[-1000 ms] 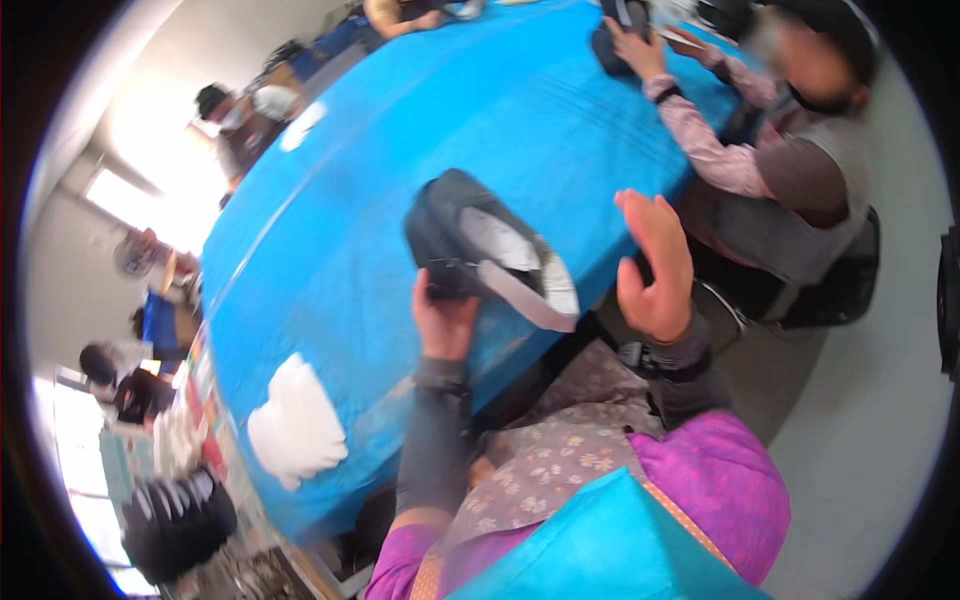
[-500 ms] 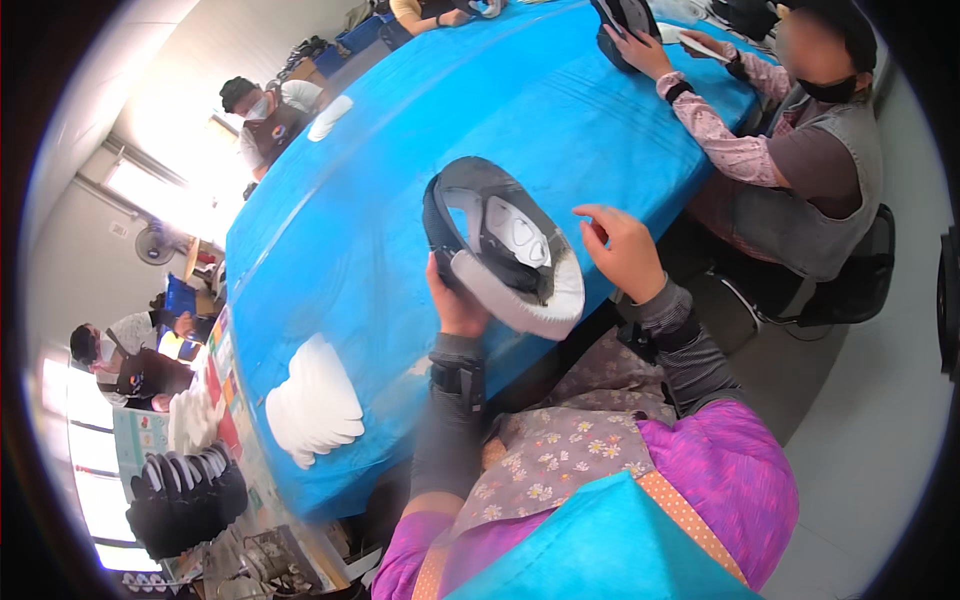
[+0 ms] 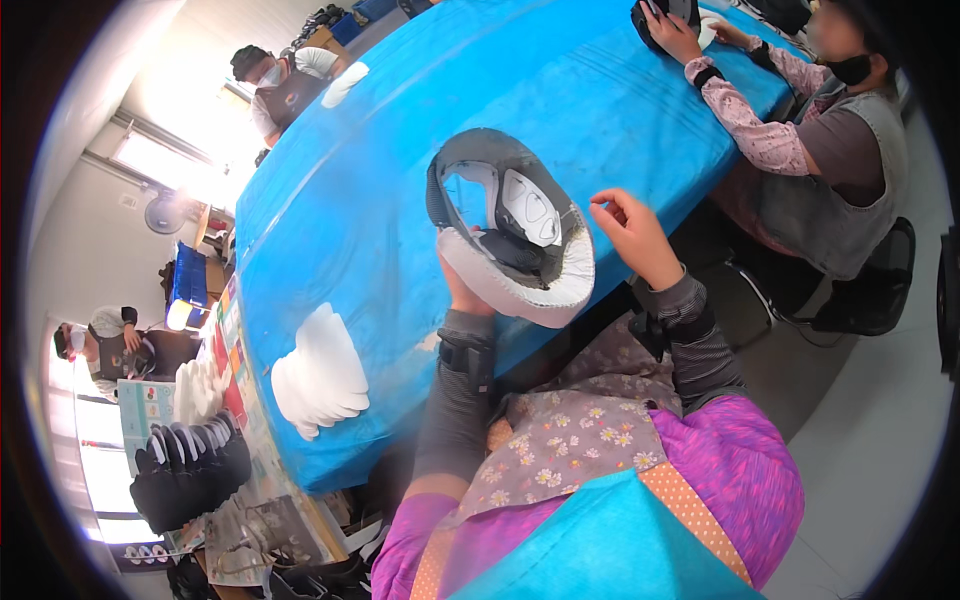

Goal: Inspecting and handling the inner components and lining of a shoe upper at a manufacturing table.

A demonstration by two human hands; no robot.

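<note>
My left hand (image 3: 463,285) grips a shoe upper (image 3: 545,300) from below and to its left, above the blue-covered table. The upper is dark grey and black, with a pale gathered edge. It is tilted so that its hollow inside faces me, and a white patch with dark outlines shows within. Most of my left fingers are hidden behind it. Just to the right, apart from the upper, my right hand (image 3: 640,240) is raised with thumb and forefinger pinched and the other fingers curled. Whatever may be in the pinch is too small to make out.
A fanned pile of white insoles (image 3: 320,375) lies on the blue table cover (image 3: 400,240) at left. A co-worker at right holds a black shoe (image 3: 665,20); another sits across. Black shoes (image 3: 190,475) stand in a row at lower left. A black chair (image 3: 880,285) is at right.
The upper has turned so its hollow and pale edge face me more. My right hand has stayed beside it, its fingers drawn closer together. The view has shifted slightly.
</note>
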